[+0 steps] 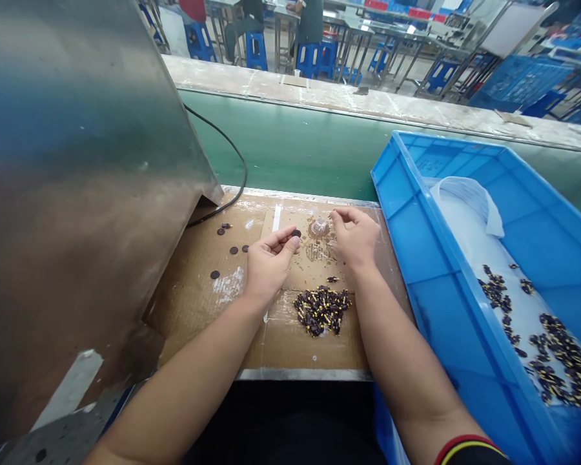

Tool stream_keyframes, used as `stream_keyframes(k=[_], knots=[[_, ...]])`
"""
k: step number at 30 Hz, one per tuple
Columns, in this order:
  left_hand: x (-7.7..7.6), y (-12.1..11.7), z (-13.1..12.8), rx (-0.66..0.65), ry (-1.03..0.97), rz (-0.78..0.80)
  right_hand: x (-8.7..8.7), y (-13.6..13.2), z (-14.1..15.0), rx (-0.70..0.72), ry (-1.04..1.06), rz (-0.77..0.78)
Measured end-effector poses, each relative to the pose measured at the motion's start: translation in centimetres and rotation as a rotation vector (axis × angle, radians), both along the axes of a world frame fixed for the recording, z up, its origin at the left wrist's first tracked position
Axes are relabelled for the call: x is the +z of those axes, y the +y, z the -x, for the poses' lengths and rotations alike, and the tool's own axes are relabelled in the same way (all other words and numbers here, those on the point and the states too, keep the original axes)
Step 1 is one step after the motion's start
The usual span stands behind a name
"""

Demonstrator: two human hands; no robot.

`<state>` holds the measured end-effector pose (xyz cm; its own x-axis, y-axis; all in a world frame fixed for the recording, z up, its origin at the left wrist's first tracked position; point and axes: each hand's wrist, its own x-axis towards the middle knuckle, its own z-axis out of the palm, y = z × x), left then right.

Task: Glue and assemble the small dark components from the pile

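Between thumb and fingers, my left hand (270, 263) pinches a small dark disc (296, 234) above the cardboard. My right hand (357, 237) is closed in a pinch near a small clear lump (319, 226) that sits on a wet, stained patch; what its fingertips hold is too small to make out. Below and between my forearms lies a pile of small dark pieces with yellow ends (322, 310). One such piece (332, 279) rests just above the pile. Left of my left hand, several loose dark discs (234, 250) are scattered on the cardboard.
A large metal housing (77, 161) stands on the left, with a black cable (237, 152) curving out. On the right, a blue bin (445, 271) holds white sheeting and many dark-and-yellow pieces (561, 361). A green conveyor belt (310, 145) runs behind the cardboard-covered worktop (188, 323).
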<state>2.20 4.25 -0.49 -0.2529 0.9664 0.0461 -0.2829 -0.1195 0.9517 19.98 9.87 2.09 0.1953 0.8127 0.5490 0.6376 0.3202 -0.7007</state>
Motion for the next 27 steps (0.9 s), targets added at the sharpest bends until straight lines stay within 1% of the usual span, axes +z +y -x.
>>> stream_keyframes(k=[2, 3, 4, 6, 8, 9, 10, 12, 13, 15, 17, 20, 22, 24, 25, 27], knots=[[-0.3, 0.0, 0.0, 0.002, 0.013, 0.000, 0.3, -0.4, -0.1, 0.024, 0.078, 0.081], [-0.4, 0.1, 0.1, 0.008, 0.024, 0.002, 0.5, -0.9, -0.1, 0.056, 0.165, 0.103], [-0.4, 0.1, 0.2, 0.012, 0.042, 0.000, 0.7, -1.5, -0.1, 0.116, 0.279, 0.133], [-0.3, 0.0, 0.3, 0.027, 0.131, -0.034, 0.8, -3.1, 0.5, 0.321, 0.543, 0.271], [0.0, -0.3, 0.5, 0.069, 0.335, -0.155, 0.8, -4.6, 1.2, 0.520, 0.786, 0.460], [0.1, -0.4, 0.6, 0.096, 0.468, -0.244, 0.7, -5.1, 1.6, 0.580, 0.875, 0.531], [0.3, -0.5, 0.7, 0.122, 0.601, -0.338, 0.5, -5.4, 1.9, 0.610, 0.939, 0.574], [0.5, -0.6, 0.8, 0.146, 0.808, -0.504, 0.3, -5.6, 2.1, 0.618, 1.002, 0.601], [0.5, -0.6, 0.9, 0.139, 0.872, -0.560, 0.2, -5.5, 2.0, 0.615, 1.016, 0.606], [0.4, -0.4, 1.2, 0.099, 0.951, -0.624, 0.1, -5.3, 1.7, 0.612, 1.033, 0.624], [0.2, -0.1, 1.6, 0.026, 0.985, -0.674, 0.2, -5.1, 1.1, 0.620, 1.041, 0.652], [0.5, 0.1, 2.4, -0.154, 0.932, -0.726, 0.6, -5.0, 0.4, 0.629, 1.037, 0.715], [0.9, -0.1, 2.6, -0.250, 0.848, -0.667, 0.9, -5.0, 0.1, 0.629, 1.035, 0.767], [1.5, -0.5, 2.3, -0.271, 0.697, -0.516, 1.1, -5.0, 0.2, 0.626, 1.041, 0.773], [1.7, -0.8, 2.0, -0.262, 0.577, -0.422, 1.1, -5.0, 0.3, 0.617, 1.041, 0.743], [1.9, -1.1, 1.3, -0.246, 0.253, -0.220, 1.2, -5.2, 0.7, 0.571, 1.011, 0.628]])
